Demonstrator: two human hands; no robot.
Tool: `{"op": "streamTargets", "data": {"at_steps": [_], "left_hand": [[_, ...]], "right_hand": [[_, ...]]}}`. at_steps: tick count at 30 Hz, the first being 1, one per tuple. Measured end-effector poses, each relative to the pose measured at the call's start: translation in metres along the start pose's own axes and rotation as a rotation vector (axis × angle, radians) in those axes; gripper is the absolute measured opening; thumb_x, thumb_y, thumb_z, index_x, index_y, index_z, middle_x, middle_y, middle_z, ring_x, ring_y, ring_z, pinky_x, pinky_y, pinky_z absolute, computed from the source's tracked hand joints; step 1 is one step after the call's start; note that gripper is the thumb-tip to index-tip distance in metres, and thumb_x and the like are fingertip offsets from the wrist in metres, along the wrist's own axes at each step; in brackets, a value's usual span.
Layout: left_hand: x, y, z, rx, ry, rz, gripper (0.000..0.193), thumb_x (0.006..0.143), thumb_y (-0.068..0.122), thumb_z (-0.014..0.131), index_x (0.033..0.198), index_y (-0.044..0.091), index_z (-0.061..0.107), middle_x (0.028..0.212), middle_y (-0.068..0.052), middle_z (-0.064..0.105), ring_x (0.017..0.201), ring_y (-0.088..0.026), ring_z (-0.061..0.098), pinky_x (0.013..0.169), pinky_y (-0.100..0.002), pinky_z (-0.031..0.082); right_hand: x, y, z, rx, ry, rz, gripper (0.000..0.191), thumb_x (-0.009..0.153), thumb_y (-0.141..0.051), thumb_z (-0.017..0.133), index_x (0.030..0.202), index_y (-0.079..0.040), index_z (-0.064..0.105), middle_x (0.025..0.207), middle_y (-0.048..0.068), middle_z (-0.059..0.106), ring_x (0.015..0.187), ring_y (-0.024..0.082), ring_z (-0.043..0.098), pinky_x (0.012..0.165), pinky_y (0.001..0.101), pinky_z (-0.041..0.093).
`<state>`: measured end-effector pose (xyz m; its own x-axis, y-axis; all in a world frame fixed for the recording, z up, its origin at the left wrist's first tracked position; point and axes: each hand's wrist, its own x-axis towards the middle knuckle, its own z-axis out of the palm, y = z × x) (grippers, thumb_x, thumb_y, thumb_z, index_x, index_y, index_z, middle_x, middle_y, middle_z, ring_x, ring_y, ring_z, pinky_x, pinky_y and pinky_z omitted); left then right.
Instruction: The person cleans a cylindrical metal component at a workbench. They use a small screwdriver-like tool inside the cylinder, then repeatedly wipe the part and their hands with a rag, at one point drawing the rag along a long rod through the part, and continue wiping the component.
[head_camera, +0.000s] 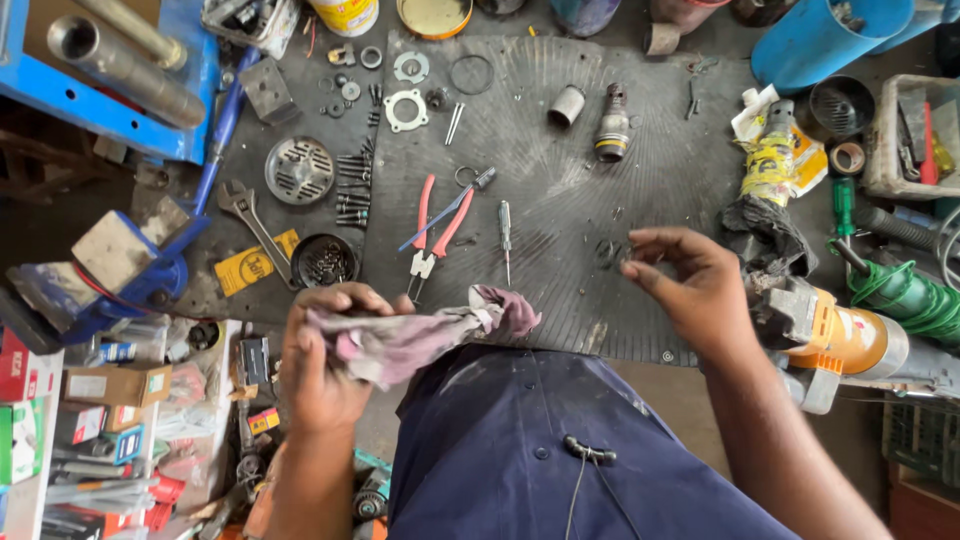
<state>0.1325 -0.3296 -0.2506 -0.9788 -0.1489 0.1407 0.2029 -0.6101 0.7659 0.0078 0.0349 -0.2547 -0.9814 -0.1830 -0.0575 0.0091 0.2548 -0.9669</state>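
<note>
- The left hand (325, 355) is closed around a bunched, grimy pinkish rag (420, 335); the fingers wrap over the top of it and a loose tail of cloth trails right toward the middle of the body, over the edge of the black rubber mat (560, 200).
- The right hand (690, 290) hangs just above the mat with thumb and fingertips drawn together. They may pinch a very small part, perhaps a thin ring or spring, but it is too dark and small to tell whether anything is in the pinch.
- By the look of it, the step in hand is wiping: a cloth ready in one hand, a tiny piece brought up by the other. The next move would call for bringing the pinch and the rag together without dropping whatever is between the fingertips.
- Nearest on the mat: red-handled pliers (432, 235) and a small screwdriver (505, 235) just beyond the rag, and a scatter of tiny dark bits close by the right fingertips.
- Farther out lie a cylindrical metal part (612, 125), flat gaskets and washers, a row of bolts, a perforated round plate (299, 170) and an adjustable wrench (248, 215).
- An orange-and-grey power tool (850, 340) lies at the right, partly cut off by the frame; the person's dark blue shirt hides the mat's near edge.
</note>
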Motion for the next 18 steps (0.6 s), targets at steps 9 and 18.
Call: {"op": "streamTargets", "data": {"at_steps": [9,18], "left_hand": [[0.001,-0.07,0.043,1.23,-0.024,0.095,0.027,0.094,0.015,0.068,0.119,0.005,0.068,0.127,-0.014,0.067,0.125,-0.028,0.061,0.11,-0.042,0.045],[0.007,-0.033,0.11,1.096,-0.265,0.176,0.019,0.086,0.02,0.083,0.099,0.009,0.075,0.102,-0.006,0.068,0.102,-0.025,0.061,0.094,-0.037,0.046]], "right_hand": [[-0.045,0.029,0.031,0.797,-0.195,0.189,0.032,0.084,0.001,0.081,0.113,0.0,0.068,0.105,0.009,0.071,0.095,0.016,0.067,0.089,0.0315,0.053],[-0.06,-0.027,0.043,0.184,-0.182,-0.328,0.025,0.087,0.004,0.081,0.107,-0.001,0.066,0.105,0.007,0.069,0.104,0.017,0.066,0.093,0.032,0.055]]}}
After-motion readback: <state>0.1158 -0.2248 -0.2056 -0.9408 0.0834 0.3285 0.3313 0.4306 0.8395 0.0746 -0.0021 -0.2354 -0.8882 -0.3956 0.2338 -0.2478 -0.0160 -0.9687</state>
